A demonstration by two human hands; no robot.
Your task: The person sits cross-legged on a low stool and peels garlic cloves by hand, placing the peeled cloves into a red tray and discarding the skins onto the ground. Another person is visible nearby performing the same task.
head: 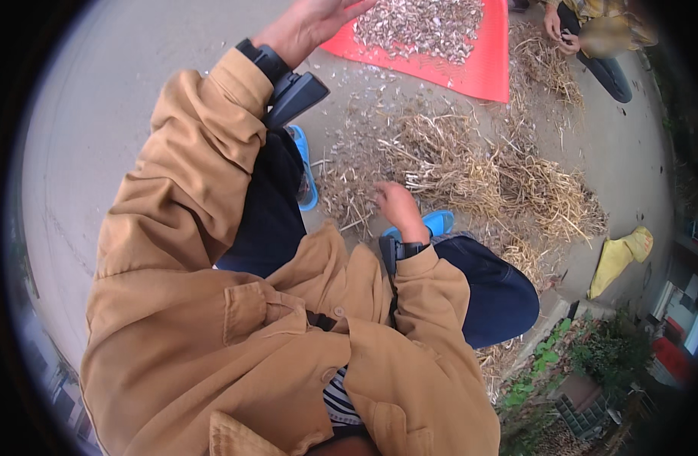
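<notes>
My left hand (317, 23) reaches over the corner of a red ribbed mat (480, 77) at the top, its fingers spread and partly cut off by the frame edge. On the mat lies a heap of small pale pieces (420, 28), perhaps cloves or pods. My right hand (395, 206) is low between my feet, fingers bent toward a patch of loose chaff (349, 196); whether it holds anything cannot be seen. Right of it spreads a pile of dry straw-like stalks (457, 165). Both wrists carry black strapped devices.
Blue slippers (308, 171) are on my feet. Another person's hands (562, 37) are at the upper right, beside more dry stalks (545, 68). A yellow sack (617, 259) lies on the concrete at right, above a planted strip (554, 353) behind a low kerb.
</notes>
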